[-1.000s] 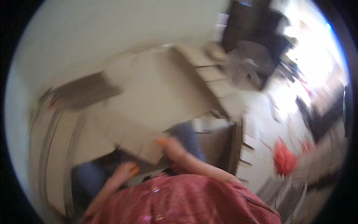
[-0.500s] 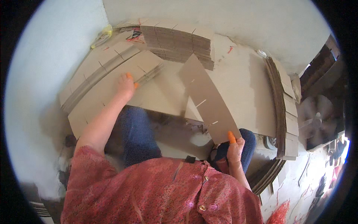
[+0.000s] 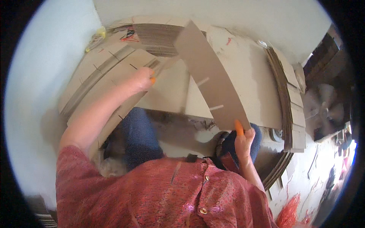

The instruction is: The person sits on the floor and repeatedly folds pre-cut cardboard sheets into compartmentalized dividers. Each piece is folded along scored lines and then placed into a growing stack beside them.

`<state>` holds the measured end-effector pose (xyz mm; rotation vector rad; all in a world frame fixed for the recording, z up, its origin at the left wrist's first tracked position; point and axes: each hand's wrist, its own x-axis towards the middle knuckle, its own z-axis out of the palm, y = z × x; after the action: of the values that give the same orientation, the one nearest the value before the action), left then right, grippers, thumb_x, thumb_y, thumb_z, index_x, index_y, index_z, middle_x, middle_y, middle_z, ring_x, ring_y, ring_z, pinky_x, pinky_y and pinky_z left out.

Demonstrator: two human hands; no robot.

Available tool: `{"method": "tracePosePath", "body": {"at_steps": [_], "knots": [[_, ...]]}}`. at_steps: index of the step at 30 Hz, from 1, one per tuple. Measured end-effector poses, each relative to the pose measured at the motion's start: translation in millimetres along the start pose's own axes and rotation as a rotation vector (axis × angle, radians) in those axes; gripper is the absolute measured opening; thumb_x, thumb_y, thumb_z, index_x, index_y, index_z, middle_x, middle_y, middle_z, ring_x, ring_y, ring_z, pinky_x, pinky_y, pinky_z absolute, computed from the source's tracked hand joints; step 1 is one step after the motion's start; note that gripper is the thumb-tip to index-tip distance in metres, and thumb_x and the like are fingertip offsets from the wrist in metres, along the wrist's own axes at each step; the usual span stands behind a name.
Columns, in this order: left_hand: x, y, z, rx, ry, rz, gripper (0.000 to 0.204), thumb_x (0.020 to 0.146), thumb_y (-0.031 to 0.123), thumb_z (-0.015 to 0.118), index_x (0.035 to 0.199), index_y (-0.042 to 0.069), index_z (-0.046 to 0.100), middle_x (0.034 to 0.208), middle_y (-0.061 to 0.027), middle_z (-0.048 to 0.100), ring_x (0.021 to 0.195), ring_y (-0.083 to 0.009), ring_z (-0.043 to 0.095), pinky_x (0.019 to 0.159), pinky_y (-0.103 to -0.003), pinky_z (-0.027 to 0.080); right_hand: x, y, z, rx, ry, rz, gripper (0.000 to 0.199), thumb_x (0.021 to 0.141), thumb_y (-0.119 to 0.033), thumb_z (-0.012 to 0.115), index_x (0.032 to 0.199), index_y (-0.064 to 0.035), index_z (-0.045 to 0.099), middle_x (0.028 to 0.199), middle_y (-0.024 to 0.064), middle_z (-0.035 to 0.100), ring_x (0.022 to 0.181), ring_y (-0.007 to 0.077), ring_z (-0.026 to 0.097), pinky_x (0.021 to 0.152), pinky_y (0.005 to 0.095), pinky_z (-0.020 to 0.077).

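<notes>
My right hand [image 3: 244, 143], an orange cover on its thumb, grips the lower end of a long slotted cardboard strip [image 3: 211, 79]. The strip slants up and away over the work surface, its far end in front of a back stack. At the left, my left hand [image 3: 143, 79] has its fingers closed at the far end of another cardboard strip [image 3: 127, 105], which shows below my forearm, angled off the stack beneath. Orange covers also show on this hand's fingers. Beyond it lies a stack of slotted cardboard strips [image 3: 100, 68], partly hidden by my arm.
More cardboard stacks stand at the back [image 3: 163, 36] and along the right edge [image 3: 294, 114]. A pale board [image 3: 243, 83] forms the work surface. A fan [image 3: 323, 108] is at the far right, red plastic strands [image 3: 289, 212] lie lower right, and scissors [image 3: 130, 33] lie near the back.
My left hand has moved right and toward me, swinging a strip away from the left stack. The strip in my right hand has risen, its far end now farther up in view.
</notes>
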<state>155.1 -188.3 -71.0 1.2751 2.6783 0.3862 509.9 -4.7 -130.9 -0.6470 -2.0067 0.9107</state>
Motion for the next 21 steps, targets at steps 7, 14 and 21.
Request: {"method": "tracePosePath", "body": {"at_steps": [7,14,21], "knots": [[-35,124,29,-0.174,-0.226,0.385,0.026,0.085,0.021,0.059,0.079,-0.005,0.062,0.072,-0.0265,0.059,0.067,-0.0379,0.061,0.063,-0.045,0.046,33,-25,7,0.029,-0.069,0.035,0.018,0.089,-0.015,0.063,0.089,0.0019,0.067,0.063,0.0079,0.06,0.059,0.0104,0.053,0.054,0.0289,0.0425],[-36,146,41,-0.42,-0.287,0.394,0.024,0.085,0.016,0.061,0.076,-0.006,0.057,0.059,-0.0215,0.048,0.056,-0.0165,0.045,0.053,-0.039,0.04,31,-9,-8,-0.024,-0.182,0.111,0.019,0.089,-0.015,0.063,0.09,0.004,0.066,0.073,0.0188,0.066,0.06,0.0142,0.058,0.057,0.033,0.0467],[-36,139,47,-0.531,-0.335,0.241,0.027,0.089,0.018,0.06,0.076,-0.006,0.059,0.057,-0.0088,0.046,0.061,-0.0101,0.041,0.053,-0.036,0.039,27,0,0,-0.14,-0.249,0.126,0.02,0.087,-0.016,0.064,0.095,0.0023,0.067,0.077,0.0259,0.064,0.064,0.0368,0.062,0.06,0.0387,0.0485]]}}
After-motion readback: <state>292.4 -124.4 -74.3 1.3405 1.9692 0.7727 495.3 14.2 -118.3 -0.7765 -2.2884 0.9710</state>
